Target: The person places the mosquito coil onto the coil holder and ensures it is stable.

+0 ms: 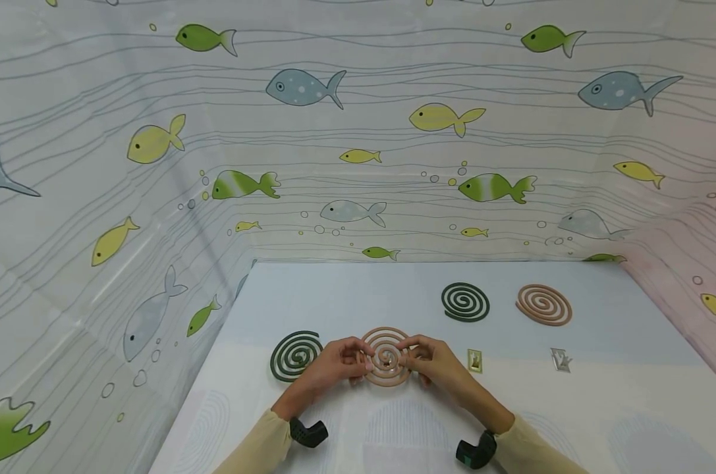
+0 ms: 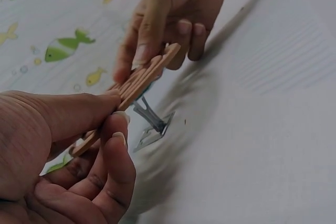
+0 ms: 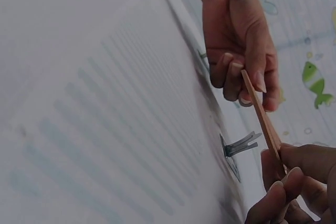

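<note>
A brown mosquito coil (image 1: 386, 352) is pinched between both hands near the middle of the table. My left hand (image 1: 336, 362) grips its left edge with thumb and fingers; my right hand (image 1: 435, 359) pinches the opposite edge. In the left wrist view the coil (image 2: 142, 80) is seen nearly edge-on and tilted. Just below it a small metal coil stand (image 2: 152, 124) sits on the table, its split prong raised. The right wrist view shows this stand (image 3: 236, 148) beside the coil, its prong tips apart from the coil there. A dark green coil (image 1: 286, 359) lies by my left forearm.
On the right side of the table lie another dark green coil (image 1: 465, 302) and another brown coil (image 1: 544, 305). Nearer stand a gold-coloured metal stand (image 1: 474, 361) and a silver one (image 1: 561, 360). Fish-printed sheeting (image 1: 298, 151) walls the table's back and sides.
</note>
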`<state>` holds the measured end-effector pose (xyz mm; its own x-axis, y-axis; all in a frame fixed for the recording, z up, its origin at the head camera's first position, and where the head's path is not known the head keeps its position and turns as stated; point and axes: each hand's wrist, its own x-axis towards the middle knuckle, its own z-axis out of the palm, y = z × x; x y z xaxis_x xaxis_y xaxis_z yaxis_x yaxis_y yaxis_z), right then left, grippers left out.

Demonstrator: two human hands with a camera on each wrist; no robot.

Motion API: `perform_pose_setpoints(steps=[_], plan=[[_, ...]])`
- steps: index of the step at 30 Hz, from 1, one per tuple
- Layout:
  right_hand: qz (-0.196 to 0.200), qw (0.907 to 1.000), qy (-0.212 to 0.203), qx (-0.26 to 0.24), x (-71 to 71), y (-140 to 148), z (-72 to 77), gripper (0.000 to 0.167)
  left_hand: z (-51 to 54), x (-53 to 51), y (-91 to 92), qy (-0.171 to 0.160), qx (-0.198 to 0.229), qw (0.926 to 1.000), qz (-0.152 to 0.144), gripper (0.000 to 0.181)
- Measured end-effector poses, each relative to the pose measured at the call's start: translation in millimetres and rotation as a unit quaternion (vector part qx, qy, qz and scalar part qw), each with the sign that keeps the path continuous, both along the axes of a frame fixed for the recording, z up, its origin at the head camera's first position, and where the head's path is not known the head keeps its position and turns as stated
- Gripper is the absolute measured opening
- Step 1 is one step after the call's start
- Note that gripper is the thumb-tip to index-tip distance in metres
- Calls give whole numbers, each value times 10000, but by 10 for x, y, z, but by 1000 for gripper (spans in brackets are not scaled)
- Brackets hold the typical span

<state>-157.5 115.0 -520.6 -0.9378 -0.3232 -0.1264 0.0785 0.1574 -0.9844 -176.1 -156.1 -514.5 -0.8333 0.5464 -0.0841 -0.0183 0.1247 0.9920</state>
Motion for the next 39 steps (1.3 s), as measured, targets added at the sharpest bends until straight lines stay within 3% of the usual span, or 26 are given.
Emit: perform_pose_setpoints(steps=[10, 20, 39], plan=[[-127, 9997, 211, 40, -22, -25, -78, 34, -41, 32, 7, -48, -58, 10000, 10, 27], [-159, 9998, 107, -3, -25, -20, -120, 34, -61, 38, 41, -179, 29, 9998, -29, 28], [-309, 9993, 212, -29, -70, -32, -78, 35, -112, 17, 105, -94, 97, 9998, 130, 27]])
